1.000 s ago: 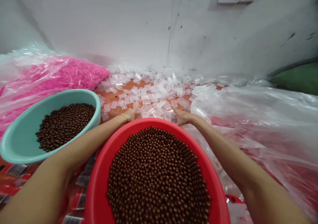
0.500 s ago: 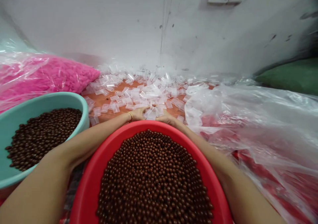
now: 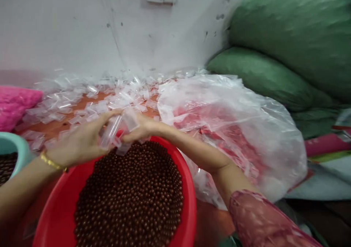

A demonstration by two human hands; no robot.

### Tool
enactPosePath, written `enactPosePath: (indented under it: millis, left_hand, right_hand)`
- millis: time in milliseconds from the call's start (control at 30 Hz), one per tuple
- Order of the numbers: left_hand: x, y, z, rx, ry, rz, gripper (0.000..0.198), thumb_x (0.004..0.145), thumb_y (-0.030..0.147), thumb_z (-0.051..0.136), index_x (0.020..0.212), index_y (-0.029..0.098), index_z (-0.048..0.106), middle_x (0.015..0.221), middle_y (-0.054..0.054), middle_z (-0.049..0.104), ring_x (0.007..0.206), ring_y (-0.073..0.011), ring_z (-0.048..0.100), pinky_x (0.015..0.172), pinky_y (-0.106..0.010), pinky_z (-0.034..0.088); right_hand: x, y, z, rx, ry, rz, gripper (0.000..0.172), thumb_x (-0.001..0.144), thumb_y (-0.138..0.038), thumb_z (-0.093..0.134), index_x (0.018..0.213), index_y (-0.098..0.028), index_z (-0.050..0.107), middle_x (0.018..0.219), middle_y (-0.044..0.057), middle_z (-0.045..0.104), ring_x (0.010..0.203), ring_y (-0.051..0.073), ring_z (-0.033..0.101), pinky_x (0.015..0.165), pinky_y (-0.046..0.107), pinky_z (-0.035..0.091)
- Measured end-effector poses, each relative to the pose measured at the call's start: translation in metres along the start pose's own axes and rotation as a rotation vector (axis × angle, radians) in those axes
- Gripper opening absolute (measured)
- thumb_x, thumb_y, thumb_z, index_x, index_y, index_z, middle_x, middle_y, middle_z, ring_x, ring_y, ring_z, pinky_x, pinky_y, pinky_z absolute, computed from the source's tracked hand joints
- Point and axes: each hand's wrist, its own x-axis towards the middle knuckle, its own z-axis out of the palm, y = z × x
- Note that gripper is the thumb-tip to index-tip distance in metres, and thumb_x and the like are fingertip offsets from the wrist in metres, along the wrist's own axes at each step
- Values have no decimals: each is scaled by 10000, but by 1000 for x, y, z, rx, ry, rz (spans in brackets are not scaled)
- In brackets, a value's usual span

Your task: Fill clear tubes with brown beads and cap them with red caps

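Over the far rim of a red basin [image 3: 189, 203], my left hand [image 3: 82, 139] and my right hand [image 3: 141, 127] face each other. Between them they grip several clear plastic tubes [image 3: 112, 132], some tilted and overlapping. Both hands are curled around these tubes, and motion blurs my left fingers. Small glossy brown balls [image 3: 131, 196] fill much of the basin below. Behind the hands, many more loose clear plastic pieces [image 3: 120, 97] lie scattered over the orange-brown tabletop [image 3: 57, 127].
At the left are a teal basin [image 3: 23, 152] with brown balls and a bag of pink pieces [image 3: 16, 102]. A clear plastic bag with red contents [image 3: 233, 130] spreads to the right. Green sacks [image 3: 268, 71] are stacked against the wall [image 3: 68, 27].
My hands have lifted from the table behind the red basin to above its far rim, with clear tubes between them. The view has turned right, bringing the green sacks in.
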Motion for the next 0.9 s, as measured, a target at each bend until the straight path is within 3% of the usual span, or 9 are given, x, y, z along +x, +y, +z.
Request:
enactPosePath:
  millis: [133, 233, 367, 400, 467, 533, 567, 733, 900]
  left_hand:
    - [-45, 0, 30, 57, -53, 81, 681, 708, 399, 529, 1332, 202, 339, 1297, -93, 515, 1127, -254, 536, 955, -377, 451]
    - [-67, -7, 45, 147, -137, 73, 659, 730, 362, 499, 1350, 213, 331, 1311, -95, 511, 1166, -258, 522, 970, -375, 453]
    - [-90, -11, 54, 248, -109, 99, 698, 768, 339, 448, 1414, 253, 199, 1353, -102, 463, 1205, -272, 490, 986, -410, 445]
    - [-96, -10, 56, 255, -72, 108, 697, 779, 357, 437, 1419, 289, 172, 1359, -89, 456, 1207, -279, 487, 988, -430, 444]
    - [-109, -4, 61, 239, -12, 128, 672, 798, 387, 418, 1414, 367, 151, 1385, -47, 433, 1215, -286, 479, 993, -457, 441]
    - [-120, 4, 69, 203, 2, 161, 637, 812, 395, 414, 1404, 408, 176, 1418, -9, 397, 1227, -286, 469, 997, -456, 444]
    - [-125, 8, 73, 191, -9, 178, 616, 821, 386, 417, 1398, 412, 204, 1425, 1, 390, 1226, -282, 472, 995, -444, 449]
    - [-132, 25, 90, 205, -32, 282, 458, 843, 317, 442, 1300, 333, 450, 1305, -36, 532, 1115, -247, 569, 936, -368, 497]
    - [-124, 24, 95, 219, -41, 231, 420, 832, 277, 425, 1240, 289, 524, 1215, -62, 594, 1059, -266, 594, 885, -396, 521]
  right_hand:
    - [-31, -21, 35, -179, -40, -15, 517, 640, -243, 699, 1108, -142, 507, 1034, 70, 609, 907, 190, 567, 780, 303, 471]
    - [-50, -30, 40, -357, -49, 0, 742, 577, -315, 768, 1228, -115, 471, 1229, 171, 532, 1064, 285, 523, 855, 391, 444]
    - [-91, -21, 17, -287, 198, -90, 350, 789, -283, 596, 1108, -140, 572, 1150, 107, 610, 1028, 186, 555, 875, 317, 427]
    - [-106, -12, 10, -256, 320, 1, 274, 851, -320, 509, 1044, -145, 598, 1048, 82, 651, 940, 159, 584, 832, 297, 441]
    - [-140, 12, -1, -275, 476, 330, 389, 934, -363, 308, 920, -134, 622, 862, 59, 674, 775, 140, 605, 714, 265, 459]
    - [-179, 38, -9, -447, 468, 747, 479, 960, -333, 177, 944, -144, 617, 887, 56, 681, 800, 131, 620, 735, 243, 458]
    - [-198, 50, -11, -494, 453, 843, 452, 955, -315, 198, 962, -143, 616, 932, 73, 682, 850, 148, 622, 766, 254, 456]
    - [-276, 75, -32, -751, 481, 1172, 457, 901, -302, 327, 1225, -10, 463, 1246, 280, 508, 1187, 340, 467, 972, 466, 332]
    - [-311, 83, -72, -942, 362, 1351, 529, 842, -222, 385, 1249, 117, 386, 1204, 394, 473, 1167, 455, 444, 917, 617, 290]
